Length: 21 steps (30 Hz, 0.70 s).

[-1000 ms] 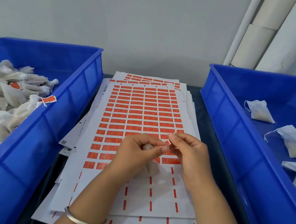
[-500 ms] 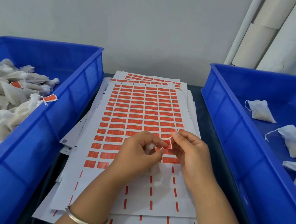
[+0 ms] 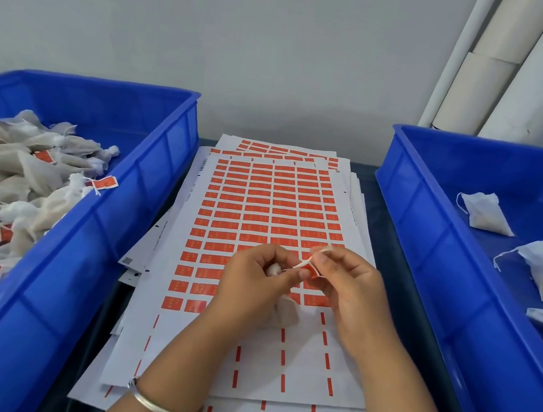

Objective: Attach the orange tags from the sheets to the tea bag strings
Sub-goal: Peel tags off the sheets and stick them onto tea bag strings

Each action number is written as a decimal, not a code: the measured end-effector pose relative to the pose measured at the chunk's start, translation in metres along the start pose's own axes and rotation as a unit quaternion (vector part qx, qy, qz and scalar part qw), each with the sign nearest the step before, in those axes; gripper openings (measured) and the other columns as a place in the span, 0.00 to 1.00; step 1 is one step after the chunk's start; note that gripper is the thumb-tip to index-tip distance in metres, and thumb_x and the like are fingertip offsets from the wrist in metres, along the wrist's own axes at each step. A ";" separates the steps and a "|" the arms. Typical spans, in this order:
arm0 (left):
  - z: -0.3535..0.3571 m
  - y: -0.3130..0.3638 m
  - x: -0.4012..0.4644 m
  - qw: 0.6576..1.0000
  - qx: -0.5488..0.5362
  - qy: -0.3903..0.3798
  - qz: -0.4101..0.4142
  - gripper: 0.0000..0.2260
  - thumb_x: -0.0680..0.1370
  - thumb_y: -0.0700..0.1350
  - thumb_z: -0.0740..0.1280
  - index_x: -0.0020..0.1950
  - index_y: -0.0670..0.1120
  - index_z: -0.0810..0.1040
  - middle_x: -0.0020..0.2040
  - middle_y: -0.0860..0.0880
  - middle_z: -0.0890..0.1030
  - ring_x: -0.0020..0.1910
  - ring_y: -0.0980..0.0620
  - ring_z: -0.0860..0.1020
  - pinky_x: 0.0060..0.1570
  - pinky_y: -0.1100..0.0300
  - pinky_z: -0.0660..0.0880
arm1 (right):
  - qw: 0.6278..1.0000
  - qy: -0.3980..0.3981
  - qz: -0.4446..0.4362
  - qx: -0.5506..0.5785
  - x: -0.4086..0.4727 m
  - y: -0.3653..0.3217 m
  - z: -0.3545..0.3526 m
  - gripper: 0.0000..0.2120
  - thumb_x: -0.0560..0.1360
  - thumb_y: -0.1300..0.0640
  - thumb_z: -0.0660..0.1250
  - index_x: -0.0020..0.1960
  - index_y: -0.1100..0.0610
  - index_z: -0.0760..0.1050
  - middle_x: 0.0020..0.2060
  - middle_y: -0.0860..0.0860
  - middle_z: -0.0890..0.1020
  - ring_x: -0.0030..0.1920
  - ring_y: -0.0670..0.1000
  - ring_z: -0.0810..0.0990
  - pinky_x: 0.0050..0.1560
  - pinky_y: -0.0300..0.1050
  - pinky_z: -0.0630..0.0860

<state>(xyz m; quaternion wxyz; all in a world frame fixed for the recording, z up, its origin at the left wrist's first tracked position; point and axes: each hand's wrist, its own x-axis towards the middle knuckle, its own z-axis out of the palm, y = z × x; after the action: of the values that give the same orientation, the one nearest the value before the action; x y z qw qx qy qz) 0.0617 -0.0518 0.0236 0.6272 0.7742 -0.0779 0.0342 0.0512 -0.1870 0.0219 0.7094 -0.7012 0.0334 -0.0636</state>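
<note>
I hold my two hands close together over the near end of the sticker sheet (image 3: 263,204), so the next orange tags are right under me, with the done bags in the left bin (image 3: 148,189) and the plain ones in the right bin (image 3: 410,217). My left hand (image 3: 252,286) is curled round the tea bag (image 3: 285,311), which hangs just under it. My right hand (image 3: 346,281) pinches the orange tag (image 3: 310,269) and the white string (image 3: 321,251) looped above it.
</note>
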 end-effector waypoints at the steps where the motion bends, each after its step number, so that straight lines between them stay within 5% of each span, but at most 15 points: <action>1: -0.001 0.000 0.000 1.000 -0.004 0.009 0.000 0.05 0.70 0.46 0.73 0.36 0.54 0.80 0.34 0.60 0.80 0.34 0.63 0.78 0.27 0.75 0.69 | 1.000 -0.012 -0.008 -0.011 -0.001 0.000 0.000 0.04 0.73 0.55 0.70 0.44 0.46 0.81 0.44 0.42 0.84 0.48 0.45 0.83 0.52 0.47 0.80; 11: -0.006 0.007 -0.004 0.998 -0.033 -0.007 -0.055 0.08 0.72 0.45 0.73 0.33 0.54 0.81 0.32 0.57 0.81 0.33 0.61 0.79 0.28 0.74 0.70 | 0.999 -0.029 0.014 -0.012 -0.001 0.003 0.003 0.11 0.73 0.62 0.70 0.53 0.49 0.78 0.44 0.46 0.84 0.50 0.49 0.83 0.57 0.52 0.78; 18: -0.020 0.030 -0.015 0.990 0.122 -0.034 -0.067 0.07 0.75 0.50 0.69 0.36 0.57 0.77 0.36 0.59 0.78 0.39 0.58 0.77 0.36 0.70 0.70 | 0.994 -0.100 0.049 0.022 0.000 0.006 0.004 0.12 0.74 0.63 0.67 0.53 0.49 0.79 0.45 0.43 0.84 0.49 0.50 0.83 0.45 0.39 0.79; 21: -0.036 0.060 -0.018 0.985 0.157 -0.054 -0.050 0.06 0.78 0.50 0.65 0.40 0.57 0.73 0.39 0.60 0.76 0.42 0.57 0.76 0.40 0.67 0.70 | 0.989 -0.118 0.071 0.048 0.001 0.008 0.007 0.14 0.67 0.58 0.70 0.53 0.50 0.79 0.45 0.46 0.85 0.48 0.52 0.83 0.47 0.45 0.78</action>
<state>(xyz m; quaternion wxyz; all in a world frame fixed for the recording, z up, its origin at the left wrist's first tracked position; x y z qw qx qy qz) 0.0363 -0.0269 0.0863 0.4939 0.8666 -0.0667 -0.0270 0.0531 -0.1803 0.0137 0.7440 -0.6646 -0.0039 0.0687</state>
